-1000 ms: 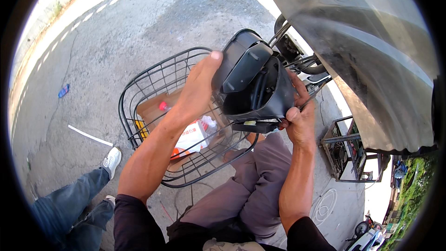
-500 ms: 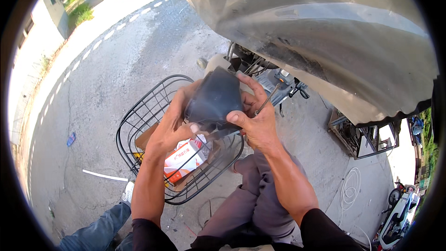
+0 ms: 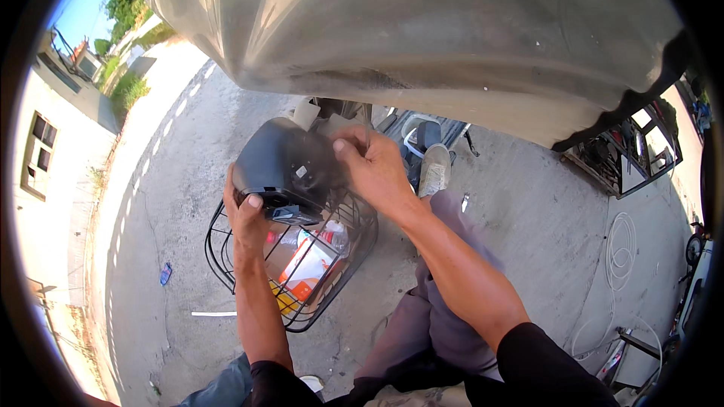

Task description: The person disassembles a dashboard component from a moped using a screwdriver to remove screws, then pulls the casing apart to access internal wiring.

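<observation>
A black, rounded plastic housing (image 3: 264, 154) is tilted above a black wire basket (image 3: 369, 237). My left hand (image 3: 247, 215) grips its lower left edge, thumb on the near rim. Beside the housing's right side is my right hand (image 3: 373, 169), with its fingers curled and pinched. Whatever those fingers hold, if anything, is hidden and blurred. The housing's open side, with a small white patch, faces right. Inside the basket lie a white and orange box (image 3: 308, 264) and a clear plastic bottle (image 3: 285, 239).
A dusty, translucent plastic cover (image 3: 422, 30) hangs low across the top. A shoe (image 3: 435, 169) rests near a grey footboard beyond my right hand. To the right are a metal frame (image 3: 633, 154) and a coiled white hose (image 3: 620, 256) on the concrete.
The housing has turned and shifted left, now showing its open side. My right hand has left its two-handed hold on the housing. A thin metal rod seen in that hand no longer shows clearly.
</observation>
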Demonstrator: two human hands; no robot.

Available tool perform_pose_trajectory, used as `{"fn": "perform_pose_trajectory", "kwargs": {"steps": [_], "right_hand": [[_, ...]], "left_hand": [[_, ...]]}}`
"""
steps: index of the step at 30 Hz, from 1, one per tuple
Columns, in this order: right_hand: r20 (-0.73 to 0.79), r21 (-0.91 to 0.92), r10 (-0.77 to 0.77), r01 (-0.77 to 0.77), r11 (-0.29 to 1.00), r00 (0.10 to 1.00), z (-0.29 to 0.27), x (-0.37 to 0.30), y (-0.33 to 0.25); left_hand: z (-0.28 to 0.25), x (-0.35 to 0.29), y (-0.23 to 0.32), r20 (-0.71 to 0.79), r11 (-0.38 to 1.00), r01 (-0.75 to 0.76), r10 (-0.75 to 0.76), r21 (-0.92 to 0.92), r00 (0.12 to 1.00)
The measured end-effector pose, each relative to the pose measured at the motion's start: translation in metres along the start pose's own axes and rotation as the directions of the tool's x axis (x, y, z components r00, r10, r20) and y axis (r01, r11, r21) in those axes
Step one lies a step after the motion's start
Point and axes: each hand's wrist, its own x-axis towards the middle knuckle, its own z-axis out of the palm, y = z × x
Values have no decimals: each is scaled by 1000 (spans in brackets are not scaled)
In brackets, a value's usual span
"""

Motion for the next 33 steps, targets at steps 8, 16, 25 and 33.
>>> {"fn": "perform_pose_trajectory", "kwargs": {"steps": [8,16,25,33], "right_hand": [[4,-262,-186,180,948,983,12,11,2],[31,-540,-453,396,743,891,23,36,9],[-21,-695,-613,429,577,790,14,52,3],[95,-639,-579,495,588,810,8,59,6]], "left_hand": [[-7,0,-8,19,910,154,-159,-384,987],[-57,21,-31,-155,909,164,-238,-383,959],[-37,48,0,150,996,21,-9,-83,989],[-25,43,40,167,881,-130,58,456,984]]}}
